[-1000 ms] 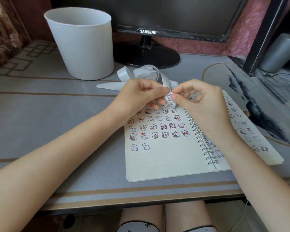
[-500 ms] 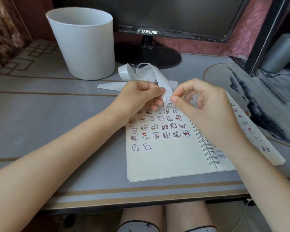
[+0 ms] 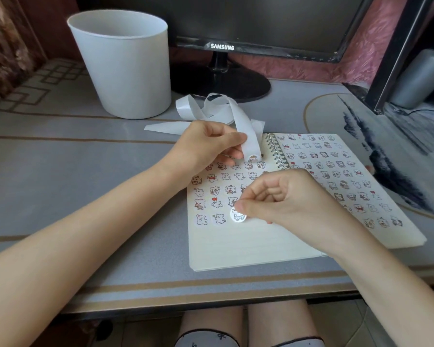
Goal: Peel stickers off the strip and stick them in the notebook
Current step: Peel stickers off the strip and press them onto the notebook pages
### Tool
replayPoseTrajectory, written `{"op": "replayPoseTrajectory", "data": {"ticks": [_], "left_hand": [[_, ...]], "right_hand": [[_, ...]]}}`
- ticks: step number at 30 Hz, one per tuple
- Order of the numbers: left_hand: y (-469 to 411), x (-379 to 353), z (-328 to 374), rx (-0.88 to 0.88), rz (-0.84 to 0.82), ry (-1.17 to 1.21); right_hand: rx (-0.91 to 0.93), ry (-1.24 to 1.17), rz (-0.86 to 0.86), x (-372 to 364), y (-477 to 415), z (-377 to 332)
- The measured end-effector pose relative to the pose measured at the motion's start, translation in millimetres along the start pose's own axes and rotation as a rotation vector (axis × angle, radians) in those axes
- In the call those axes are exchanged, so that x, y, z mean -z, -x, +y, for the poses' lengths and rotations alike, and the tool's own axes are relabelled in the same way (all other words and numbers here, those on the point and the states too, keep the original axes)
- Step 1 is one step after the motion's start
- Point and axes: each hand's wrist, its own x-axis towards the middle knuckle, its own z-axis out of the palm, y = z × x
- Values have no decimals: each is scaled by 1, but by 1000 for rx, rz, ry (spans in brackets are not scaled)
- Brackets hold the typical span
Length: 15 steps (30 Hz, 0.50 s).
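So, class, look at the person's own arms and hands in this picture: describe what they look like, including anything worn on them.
Both are bare. The left hand and right hand wear no gloves, rings or plasters that show. The left forearm and right forearm carry no sleeves, watch or bracelet as far up as the picture reaches. No markings are visible.

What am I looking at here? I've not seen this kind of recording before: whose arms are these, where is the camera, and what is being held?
No machine here: a person works with bare hands, filmed by one wide-angle camera on their head, looking down. The left hand holds a white sticker strip; the right hand pinches one round sticker at the left page of the open spiral notebook, next to stickers already stuck there. The notebook lies on a grey desk, with a white bin and a monitor behind.
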Motion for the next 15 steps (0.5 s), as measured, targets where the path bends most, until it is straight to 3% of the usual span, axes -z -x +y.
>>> {"op": "replayPoseTrajectory", "data": {"ticks": [15], "left_hand": [[-1, 0, 0, 9, 3, -3]], "right_hand": [[21, 77, 64, -7, 1, 1]]}}
